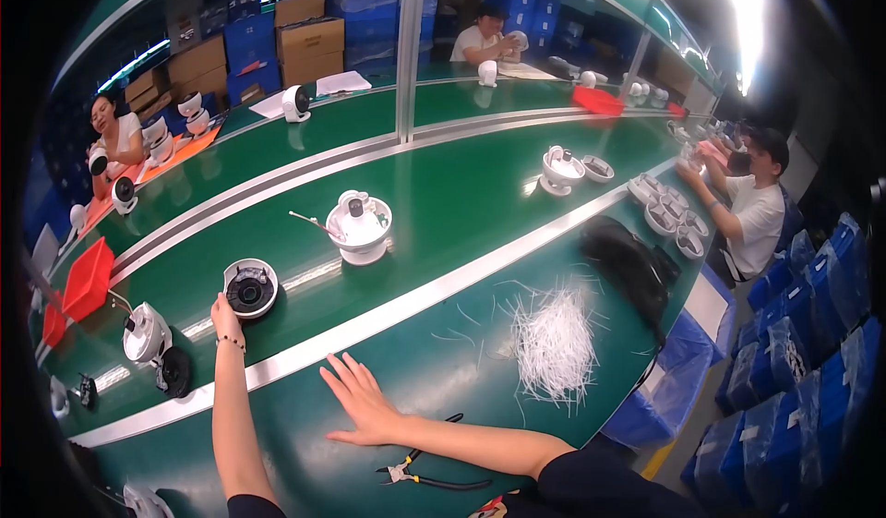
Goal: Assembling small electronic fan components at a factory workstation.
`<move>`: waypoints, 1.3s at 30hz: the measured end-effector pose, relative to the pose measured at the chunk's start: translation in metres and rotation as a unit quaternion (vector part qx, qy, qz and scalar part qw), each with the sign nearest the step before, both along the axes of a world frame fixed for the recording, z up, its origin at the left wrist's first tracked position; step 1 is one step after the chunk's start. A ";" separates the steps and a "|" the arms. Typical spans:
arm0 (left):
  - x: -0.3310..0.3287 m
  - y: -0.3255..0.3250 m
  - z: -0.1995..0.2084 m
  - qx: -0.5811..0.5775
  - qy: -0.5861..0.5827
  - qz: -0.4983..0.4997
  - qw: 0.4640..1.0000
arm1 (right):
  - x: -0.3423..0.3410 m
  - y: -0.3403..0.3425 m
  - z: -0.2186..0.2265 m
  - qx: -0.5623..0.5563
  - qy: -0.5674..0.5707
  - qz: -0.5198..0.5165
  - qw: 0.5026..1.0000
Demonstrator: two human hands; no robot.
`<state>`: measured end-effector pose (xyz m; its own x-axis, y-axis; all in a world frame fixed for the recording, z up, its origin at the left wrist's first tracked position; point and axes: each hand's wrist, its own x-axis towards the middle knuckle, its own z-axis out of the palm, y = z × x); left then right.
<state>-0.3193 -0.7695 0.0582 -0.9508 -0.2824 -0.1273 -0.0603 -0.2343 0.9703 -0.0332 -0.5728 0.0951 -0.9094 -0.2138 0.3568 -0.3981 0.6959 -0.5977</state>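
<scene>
At the near side of the green conveyor, my left hand (224, 319) grips the left edge of a round white camera housing (269, 307) with a black interior. My right hand (365, 403) lies on the green workbench with its fingers spread, holding nothing. Beside its wrist are cutting pliers (399, 472) with black and yellow handles, partly covered by my forearm. Left of my left hand stands a white camera body (146, 335) with wires poking out, and a black round part (173, 372) leans against it. Farther up the belt sits another open white camera body (360, 236) with a loose wire.
A heap of thin white strips (556, 343) and a black bag (632, 264) lie on the bench at right. A metal rail (443, 289) divides bench from conveyor. Red trays (89, 278) are at left. Co-workers (752, 204) sit around the line; blue crates (794, 370) stand at right.
</scene>
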 end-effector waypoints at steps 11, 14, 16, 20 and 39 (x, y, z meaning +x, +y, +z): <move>0.147 -0.069 0.160 -0.208 0.010 -0.185 0.960 | -0.024 -0.009 -0.014 0.015 0.076 0.032 0.997; 0.258 -0.152 0.218 -0.359 0.104 -0.216 0.902 | -0.022 -0.023 -0.001 0.055 0.066 0.036 0.996; 0.336 -0.205 0.246 -0.450 0.104 -0.143 0.875 | -0.030 -0.019 -0.003 0.091 0.061 0.003 0.994; 0.511 -0.321 0.247 -0.512 -0.094 0.148 0.841 | -0.051 -0.011 -0.017 0.043 0.095 0.041 0.994; 0.846 -0.391 0.041 -0.394 -0.715 0.141 0.560 | -0.065 -0.002 -0.024 0.150 0.144 0.069 0.976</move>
<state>0.5268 -1.1607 0.0994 0.0598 -0.9001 -0.4317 -0.9761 0.0378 -0.2141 -0.0980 -0.5751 0.0711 -0.7364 -0.4604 0.4957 -0.6210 0.7507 -0.2253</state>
